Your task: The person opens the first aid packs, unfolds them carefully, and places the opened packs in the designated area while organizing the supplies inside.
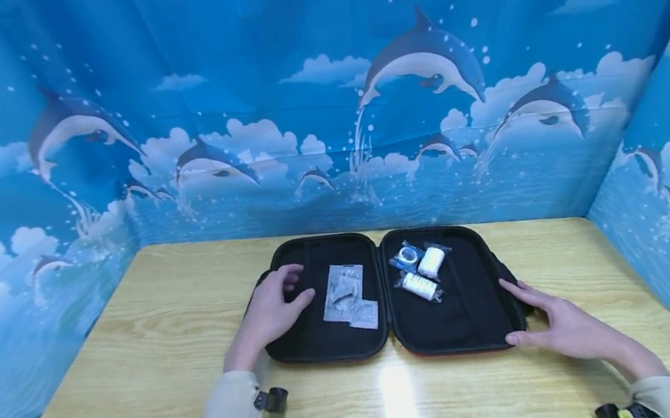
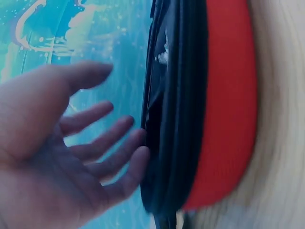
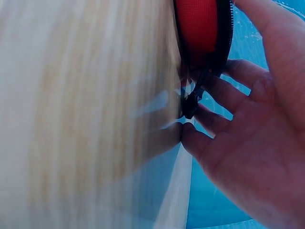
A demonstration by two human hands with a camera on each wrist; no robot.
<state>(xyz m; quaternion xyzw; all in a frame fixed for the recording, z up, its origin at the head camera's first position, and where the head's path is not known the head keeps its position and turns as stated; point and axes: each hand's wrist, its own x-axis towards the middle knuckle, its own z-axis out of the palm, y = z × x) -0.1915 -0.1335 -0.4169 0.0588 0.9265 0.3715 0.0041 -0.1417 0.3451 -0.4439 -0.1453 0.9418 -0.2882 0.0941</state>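
Note:
A black-lined case with a red shell (image 2: 228, 100) lies unfolded flat on the table. Over the outer part of its left half (image 1: 293, 349) hovers my left hand (image 1: 269, 313), fingers loosely spread and holding nothing. Beside that hand lie a clear packet (image 1: 342, 291) and a smaller pale packet (image 1: 364, 315). The right half (image 1: 483, 320) holds a wrapped tape roll (image 1: 407, 254) and two wrapped white rolls (image 1: 432, 262). My right hand (image 1: 570, 330) rests at the right rim, thumb and fingers apart, close to a dark zipper pull (image 3: 190, 104).
The case sits towards the back of a light wooden table (image 1: 156, 345). Blue curtains (image 1: 307, 191) printed with dolphins stand behind the table and along both sides.

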